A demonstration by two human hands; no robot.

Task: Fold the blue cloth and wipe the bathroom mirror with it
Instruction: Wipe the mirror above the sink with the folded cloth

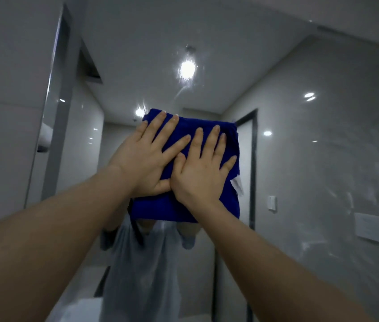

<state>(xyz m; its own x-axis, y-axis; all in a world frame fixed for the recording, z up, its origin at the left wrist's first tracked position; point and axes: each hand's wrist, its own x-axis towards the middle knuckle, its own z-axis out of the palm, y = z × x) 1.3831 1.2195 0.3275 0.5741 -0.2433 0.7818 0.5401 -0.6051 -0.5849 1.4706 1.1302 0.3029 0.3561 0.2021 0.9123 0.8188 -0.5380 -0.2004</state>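
I press the blue cloth flat against the bathroom mirror with my 2 hands, high up, with both arms stretched out in front of me. The cloth is folded into a thick rectangle. My left hand lies on its upper left part and my right hand lies on its middle, just beside the left one, so that the 2 hands touch near the thumbs. All my fingers are straight and spread on the fabric; they do not curl around it. A small white label hangs out at the right edge of the cloth. Below the cloth the glass reflects a pale shirt. Above it a ceiling lamp shines in the glass, and on the right side the glass has cloudy smears.
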